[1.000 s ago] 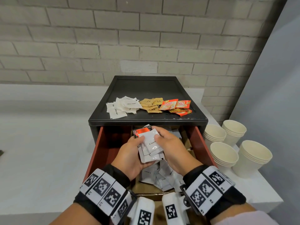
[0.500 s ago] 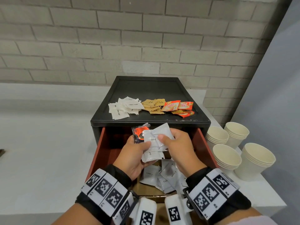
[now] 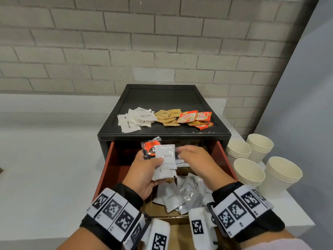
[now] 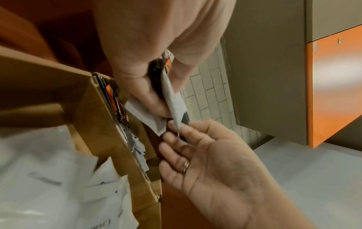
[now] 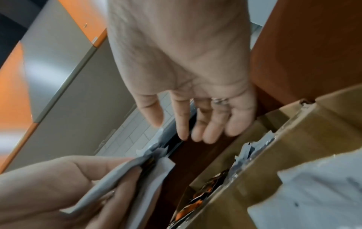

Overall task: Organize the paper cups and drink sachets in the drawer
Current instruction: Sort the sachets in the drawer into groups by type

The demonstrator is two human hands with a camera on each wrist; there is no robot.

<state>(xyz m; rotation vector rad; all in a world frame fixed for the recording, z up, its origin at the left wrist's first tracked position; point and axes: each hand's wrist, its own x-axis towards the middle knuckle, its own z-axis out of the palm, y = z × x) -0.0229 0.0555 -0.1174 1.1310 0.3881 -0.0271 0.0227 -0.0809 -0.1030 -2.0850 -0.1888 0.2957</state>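
Overhead, the left hand pinches a fan of creamer sachets above the open drawer; from the left wrist, the right hand is loose, fingertips at their edge; from the right wrist, its fingers grip nothing

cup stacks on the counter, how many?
4 stacks of cream paper cups, all right of the black drawer unit on the white counter: back left, back right, front left, front right. How many cups are in each stack is unclear.
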